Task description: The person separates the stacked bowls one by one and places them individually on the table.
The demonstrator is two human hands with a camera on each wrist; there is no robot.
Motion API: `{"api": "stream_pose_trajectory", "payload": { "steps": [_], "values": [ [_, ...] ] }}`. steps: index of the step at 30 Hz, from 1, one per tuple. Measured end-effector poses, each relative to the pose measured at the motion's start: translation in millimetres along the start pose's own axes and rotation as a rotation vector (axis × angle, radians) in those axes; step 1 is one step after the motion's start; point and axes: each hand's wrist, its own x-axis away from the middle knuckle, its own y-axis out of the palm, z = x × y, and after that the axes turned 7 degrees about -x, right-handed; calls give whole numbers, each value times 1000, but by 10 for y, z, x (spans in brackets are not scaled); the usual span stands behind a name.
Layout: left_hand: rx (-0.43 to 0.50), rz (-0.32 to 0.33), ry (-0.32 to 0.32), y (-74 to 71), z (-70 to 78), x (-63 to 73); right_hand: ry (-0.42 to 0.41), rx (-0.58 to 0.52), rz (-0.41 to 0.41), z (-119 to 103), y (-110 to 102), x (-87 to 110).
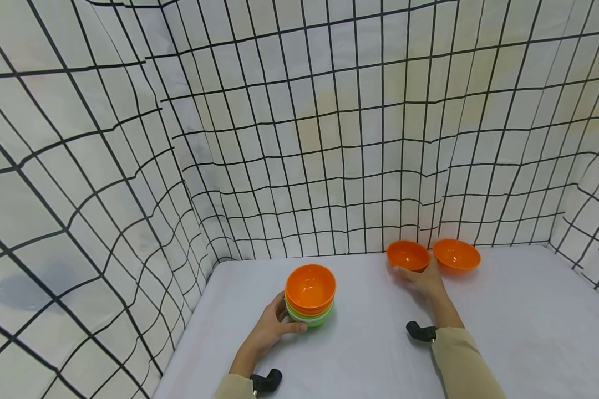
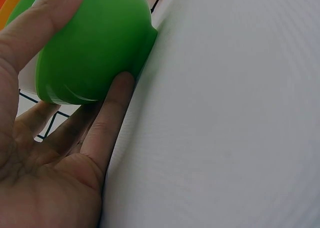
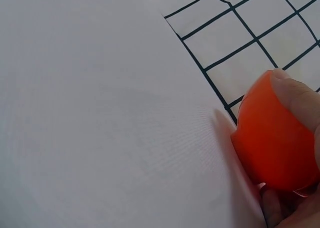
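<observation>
A stack of nested bowls (image 1: 310, 288) stands on the table at the middle, an orange one on top and a green bowl (image 2: 97, 47) at the bottom, with white and yellow rims between. My left hand (image 1: 268, 330) holds this stack low from the left, thumb at the near side and fingers around the far side. Farther back on the right, my right hand (image 1: 427, 281) grips a red-orange bowl (image 1: 406, 252); its thumb lies on the wall in the right wrist view. Just right of that hand is another orange bowl (image 1: 456, 255), close beside the gripped one.
The white tabletop (image 1: 364, 354) runs back to a white wall (image 1: 329, 166) with black grid lines, and a similar gridded wall (image 1: 80, 194) rises along the left. Both orange bowls on the right are near the table's back edge. Black wrist cameras (image 1: 421, 331) sit at both cuffs.
</observation>
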Motion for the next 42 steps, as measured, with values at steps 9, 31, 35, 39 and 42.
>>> {"api": "stream_pose_trajectory", "payload": {
  "steps": [9, 31, 35, 39, 42],
  "values": [
    [1, -4, 3, 1, 5, 11, 7, 24, 9, -25, 16, 31],
    [7, -5, 11, -1, -7, 8, 100, 181, 113, -380, 58, 209],
    [1, -4, 6, -3, -1, 5, 52, 258, 159, -538, 73, 277],
    [4, -6, 5, -7, -7, -1, -17, 235, 163, -710, 112, 363],
    [5, -8, 7, -8, -20, -7, -57, 171, 135, -836, 166, 438]
  ]
}}
